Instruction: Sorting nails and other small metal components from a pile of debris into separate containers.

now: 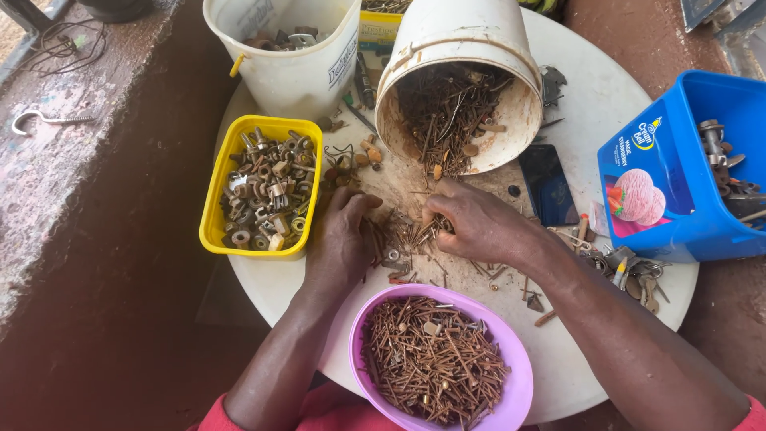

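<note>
A heap of rusty nails (405, 236) lies on the round white table (594, 112), between my two hands. My left hand (339, 239) rests palm down on the heap's left side, fingers curled over the nails. My right hand (479, 222) pinches a small bunch of nails at the heap's right side. Just behind them a white bucket (463, 40) lies tipped on its side, with rusty nails spilling from its mouth. A pink bowl (520, 383) full of rusty nails sits at the table's near edge, under my forearms.
A yellow tub (214, 215) of rusty nuts and washers stands at the left. An upright white bucket (287, 76) is behind it. A blue tub (678, 183) with metal parts sits at the right, a dark phone (549, 185) beside it. Keys and scraps (634, 271) lie near the right edge.
</note>
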